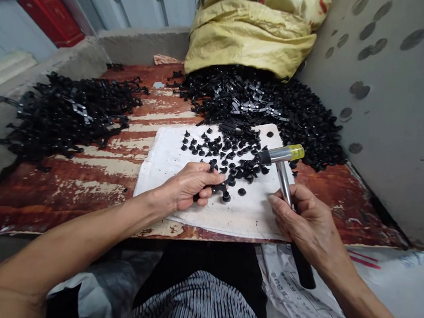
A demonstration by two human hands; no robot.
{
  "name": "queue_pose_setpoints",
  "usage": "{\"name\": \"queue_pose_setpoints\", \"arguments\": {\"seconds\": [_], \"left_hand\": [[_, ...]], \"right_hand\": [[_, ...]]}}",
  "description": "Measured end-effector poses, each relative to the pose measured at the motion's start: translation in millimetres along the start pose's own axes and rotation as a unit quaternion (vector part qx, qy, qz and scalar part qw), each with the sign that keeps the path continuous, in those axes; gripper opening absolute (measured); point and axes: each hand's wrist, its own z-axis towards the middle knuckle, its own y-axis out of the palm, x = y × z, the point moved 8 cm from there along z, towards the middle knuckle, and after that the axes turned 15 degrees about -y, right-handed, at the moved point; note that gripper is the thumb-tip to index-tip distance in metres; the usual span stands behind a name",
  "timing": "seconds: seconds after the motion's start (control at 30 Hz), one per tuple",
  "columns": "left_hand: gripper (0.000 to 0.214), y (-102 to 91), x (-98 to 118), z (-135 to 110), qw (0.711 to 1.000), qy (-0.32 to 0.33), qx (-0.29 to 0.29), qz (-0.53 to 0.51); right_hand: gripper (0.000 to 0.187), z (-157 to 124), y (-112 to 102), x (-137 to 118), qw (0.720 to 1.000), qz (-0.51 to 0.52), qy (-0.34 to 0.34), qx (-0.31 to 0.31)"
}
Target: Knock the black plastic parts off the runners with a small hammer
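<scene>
Worktable: scuffed red
Left hand: pointing right, pinching black part
Right hand: curled round tilted mallet

The left hand covers portions of the black part. The right hand conceals the middle of the handle of the hammer. The top edge cuts off the yellow sack; the bottom edge, the striped garment. Lettering on the white bag is illegible.

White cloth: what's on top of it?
Small black pieces lie scattered and heaped on the cloth. The left hand and hammer hide parts of its surface; anything there cannot be seen.
</scene>
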Motion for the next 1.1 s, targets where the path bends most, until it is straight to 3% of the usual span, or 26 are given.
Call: {"name": "queue_pose_setpoints", "arguments": {"seconds": [0.5, 0.7, 1.1], "left_hand": [[0.026, 1.1, 9.9, 2.3, 0.993, 0.037, 0.064, 0.091], [0.029, 1.8, 14.8, -3.6, 0.986, 0.082, 0.081, 0.120], [0.025, -1.6, 11.4, 1.7, 0.980, 0.072, 0.065, 0.171]], "right_hand": [[0.018, -2.1, -1.4, 7.8, 0.998, 0.053, 0.027, -0.006], [0.018, -2.1, -1.6, 7.3, 0.998, 0.056, 0.028, -0.006], [0.018, -2.2, -1.5, 9.1, 0.998, 0.056, 0.030, -0.009]]}}
